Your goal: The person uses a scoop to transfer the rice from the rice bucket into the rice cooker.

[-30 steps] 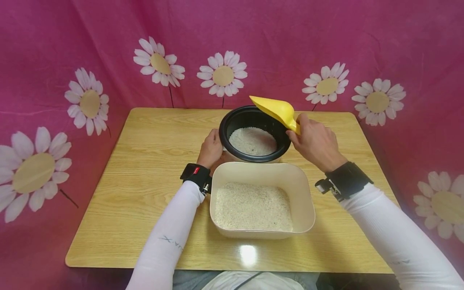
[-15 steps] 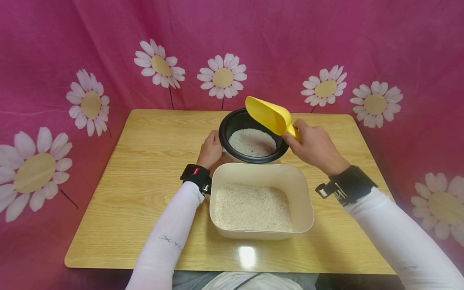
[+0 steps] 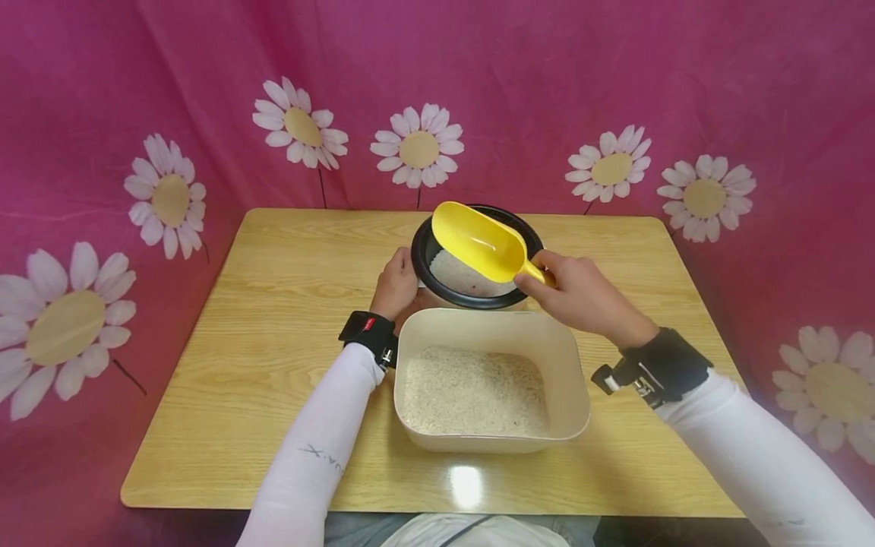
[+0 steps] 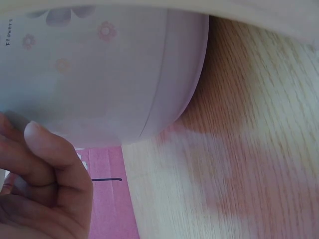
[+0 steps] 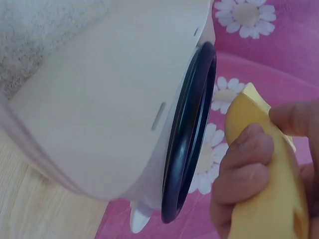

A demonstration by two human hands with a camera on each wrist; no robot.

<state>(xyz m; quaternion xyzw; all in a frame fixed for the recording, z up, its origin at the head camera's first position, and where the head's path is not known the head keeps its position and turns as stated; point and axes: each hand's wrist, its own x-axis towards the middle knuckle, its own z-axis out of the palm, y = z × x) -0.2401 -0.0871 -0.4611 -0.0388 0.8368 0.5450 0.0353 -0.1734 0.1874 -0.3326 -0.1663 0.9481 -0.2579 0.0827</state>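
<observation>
A yellow scoop [image 3: 478,241] is held by its handle in my right hand [image 3: 584,296], fingers wrapped round it in the right wrist view. Its hollow faces up and shows bare yellow plastic, tilted over the black-rimmed pot of a rice cooker [image 3: 454,295]. White rice [image 3: 447,270] lies in the pot, partly hidden by the scoop. My left hand [image 3: 395,285] grips the cooker's left side at a white handle, fingers curled by the flower-printed body [image 4: 99,89] in the left wrist view; the handle itself is mostly hidden.
A cream bin [image 3: 569,395] of rice [image 3: 475,391] stands right in front of the cooker, near my body. Both rest on a wooden table [image 3: 273,342]. A pink flowered curtain [image 3: 492,99] hangs behind the table and at both sides.
The scoop has come left and down over the pot, rolling so that its hollow turns up toward the head view. My right hand moved with it; my left hand stays put.
</observation>
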